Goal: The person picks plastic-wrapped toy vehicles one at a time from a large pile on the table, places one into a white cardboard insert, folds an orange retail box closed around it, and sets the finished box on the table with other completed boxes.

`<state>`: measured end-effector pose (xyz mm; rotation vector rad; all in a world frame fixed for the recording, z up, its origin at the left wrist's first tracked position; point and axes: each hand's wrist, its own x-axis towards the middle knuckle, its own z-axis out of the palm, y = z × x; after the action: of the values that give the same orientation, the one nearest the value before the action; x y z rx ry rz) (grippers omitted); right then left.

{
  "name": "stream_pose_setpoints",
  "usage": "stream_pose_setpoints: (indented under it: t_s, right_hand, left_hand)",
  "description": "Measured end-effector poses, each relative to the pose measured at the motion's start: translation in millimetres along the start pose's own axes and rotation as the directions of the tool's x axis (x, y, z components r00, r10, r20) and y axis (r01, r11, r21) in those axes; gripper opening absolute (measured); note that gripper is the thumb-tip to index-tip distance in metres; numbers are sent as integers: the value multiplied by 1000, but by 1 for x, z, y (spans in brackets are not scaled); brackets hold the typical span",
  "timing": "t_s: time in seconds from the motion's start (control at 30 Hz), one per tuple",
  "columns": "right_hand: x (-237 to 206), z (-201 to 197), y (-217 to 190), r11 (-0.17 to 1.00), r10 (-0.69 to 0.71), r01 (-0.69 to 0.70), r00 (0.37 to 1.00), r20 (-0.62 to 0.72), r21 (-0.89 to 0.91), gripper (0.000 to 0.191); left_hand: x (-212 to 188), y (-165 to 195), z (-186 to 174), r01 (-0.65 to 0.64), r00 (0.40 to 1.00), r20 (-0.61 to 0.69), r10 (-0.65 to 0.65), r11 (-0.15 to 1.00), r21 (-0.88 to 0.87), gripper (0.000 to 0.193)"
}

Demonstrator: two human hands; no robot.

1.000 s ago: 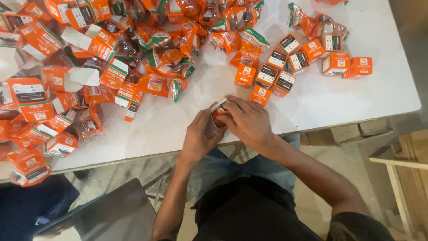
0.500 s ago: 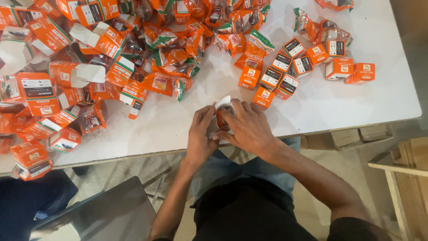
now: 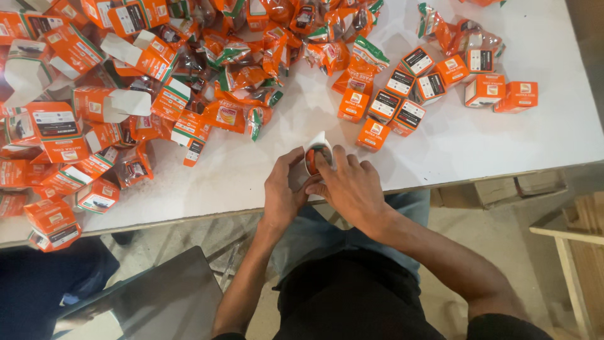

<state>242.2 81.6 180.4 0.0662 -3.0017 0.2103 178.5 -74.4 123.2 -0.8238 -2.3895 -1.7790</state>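
Held item: a small orange cardboard carton (image 3: 313, 158) with a white open flap is gripped between both hands just above the near edge of the table; a dark rounded part is seen at its open end.
Left hand (image 3: 281, 196): its fingers are curled around the carton's left side, with the thumb pressed against it.
Right hand (image 3: 352, 189): it is laid over the carton's right side, with the fingertips (image 3: 322, 158) pressed at the open mouth.
Surface: a white, matt, slightly speckled table top (image 3: 478, 141) with a straight near edge is seen; bare room is left around the hands and toward the right corner.
Closed boxes: a loose row of small square orange cardboard boxes (image 3: 402, 101) with dark and white label panels is set beyond the hands, well apart from them, with two more at the far right.
Pouches: a heap of crinkled glossy orange and green plastic sachets (image 3: 251, 82) is spread across the middle of the table.
Flat cartons: a pile of unfolded orange cartons with white inner flaps (image 3: 75, 119) is stacked at the left, reaching the near edge.
Below the table: a grey smooth panel (image 3: 151, 296) is seen beside the person's knee, and pale wooden slats (image 3: 576, 252) are seen at the right.
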Motion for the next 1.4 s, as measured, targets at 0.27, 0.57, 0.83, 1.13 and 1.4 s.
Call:
stream_pose_setpoints:
  t_s: [0.27, 0.57, 0.83, 1.13, 1.4]
  right_hand:
    - [-19, 24, 16, 857, 110, 79, 937, -330, 510, 64]
    - [-7, 29, 33, 921, -16, 134, 951, -308, 366, 48]
    - [5, 30, 46, 852, -61, 244, 925, -375, 464, 38]
    - [8, 26, 71, 771, -134, 334, 918, -374, 542, 28]
    - [5, 26, 68, 766, -159, 398, 878, -451, 506, 33]
  left_hand:
    - [3, 0, -4, -30, 1000, 1, 30, 999, -21, 53]
    - [13, 13, 1, -288, 954, 203, 221, 861, 418, 60]
    - [24, 1, 0, -381, 924, 186, 335, 853, 356, 40]
    - [29, -4, -8, -201, 964, 178, 198, 980, -5, 45]
    - [27, 2, -11, -353, 925, 184, 331, 930, 102, 43]
